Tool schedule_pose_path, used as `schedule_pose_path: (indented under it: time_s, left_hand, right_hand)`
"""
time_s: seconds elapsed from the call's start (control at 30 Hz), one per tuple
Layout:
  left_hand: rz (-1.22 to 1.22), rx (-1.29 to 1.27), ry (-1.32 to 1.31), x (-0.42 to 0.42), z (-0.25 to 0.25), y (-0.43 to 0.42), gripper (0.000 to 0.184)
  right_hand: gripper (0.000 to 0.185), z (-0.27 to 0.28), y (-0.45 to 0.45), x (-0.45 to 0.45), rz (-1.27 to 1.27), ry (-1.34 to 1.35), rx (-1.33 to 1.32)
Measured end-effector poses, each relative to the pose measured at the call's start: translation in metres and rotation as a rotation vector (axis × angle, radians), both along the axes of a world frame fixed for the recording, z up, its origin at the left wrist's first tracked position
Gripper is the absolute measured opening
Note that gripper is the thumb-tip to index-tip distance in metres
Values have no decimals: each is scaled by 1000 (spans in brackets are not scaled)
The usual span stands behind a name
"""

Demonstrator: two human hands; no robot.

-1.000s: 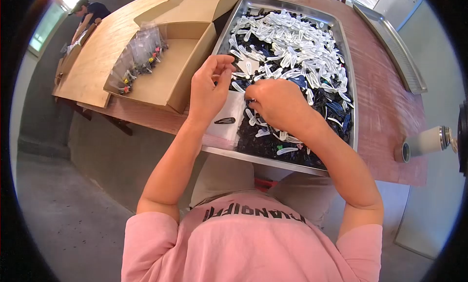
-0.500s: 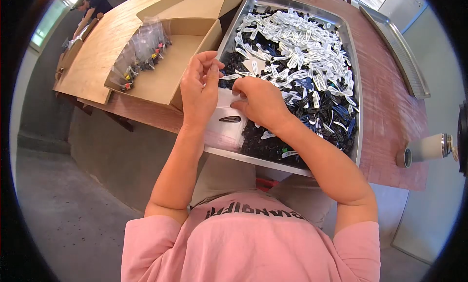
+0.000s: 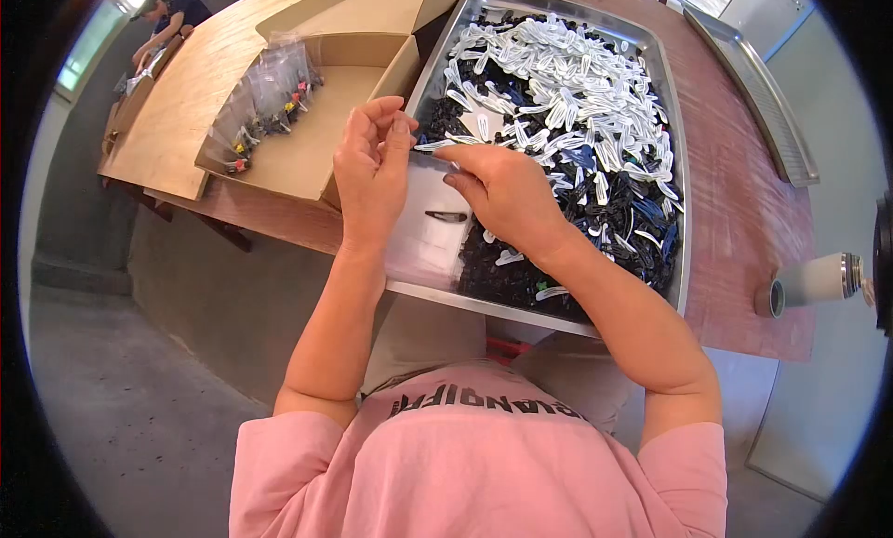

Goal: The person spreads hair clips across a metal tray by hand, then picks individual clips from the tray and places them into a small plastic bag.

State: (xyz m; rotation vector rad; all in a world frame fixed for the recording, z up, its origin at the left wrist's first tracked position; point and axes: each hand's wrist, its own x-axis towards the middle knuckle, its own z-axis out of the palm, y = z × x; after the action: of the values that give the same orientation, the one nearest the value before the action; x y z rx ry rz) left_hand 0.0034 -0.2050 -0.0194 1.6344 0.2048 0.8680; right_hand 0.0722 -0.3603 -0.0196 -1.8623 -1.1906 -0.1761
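A stack of clear plastic bags point(image 3: 423, 250) lies at the near left corner of a metal tray point(image 3: 500, 305). On the bags rests one dark snap hair clip point(image 3: 446, 216). My right hand point(image 3: 510, 196) pinches the upper edge of the top plastic bag between thumb and forefinger. Beside the bags' left edge, my left hand point(image 3: 374, 161) is raised with its fingers curled and the thumb close to them; what it holds, if anything, is hidden. White snap hair clips point(image 3: 567, 101) heap over black and dark blue ones point(image 3: 633, 231) in the tray.
An open cardboard box point(image 3: 344, 129) at the left holds filled clear bags point(image 3: 270, 96) in a row. A second metal tray point(image 3: 753, 96) and a pale flask point(image 3: 814, 282) are at the right. Another person point(image 3: 172, 22) works at the far left.
My right hand has shifted slightly, and the top bag now lies smoother and higher at its upper edge. My left hand has moved a little left.
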Motion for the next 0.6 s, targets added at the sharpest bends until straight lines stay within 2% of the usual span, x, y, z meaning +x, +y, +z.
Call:
schedule_pose_path:
  time_s: [0.13, 0.23, 0.3, 0.33, 0.4, 0.6]
  left_hand:
    - [17, 34, 29, -1, 3, -3, 21]
    - [30, 42, -24, 0, 0, 0, 19]
    - [87, 46, -26, 0, 0, -1, 18]
    - [88, 46, -26, 0, 0, -1, 18]
    - [96, 0, -74, 0, 2, 1, 17]
    - [199, -67, -132, -4, 9, -2, 16]
  right_hand:
    - [16, 11, -4, -3, 4, 130, -193]
    - [15, 4, -2, 0, 9, -16, -90]
    - [13, 0, 1, 6, -6, -214, 174]
    - [13, 0, -1, 6, -6, -214, 175]
    - [10, 5, -6, 8, 17, 153, 68]
    - [12, 19, -23, 30, -118, 257, 163]
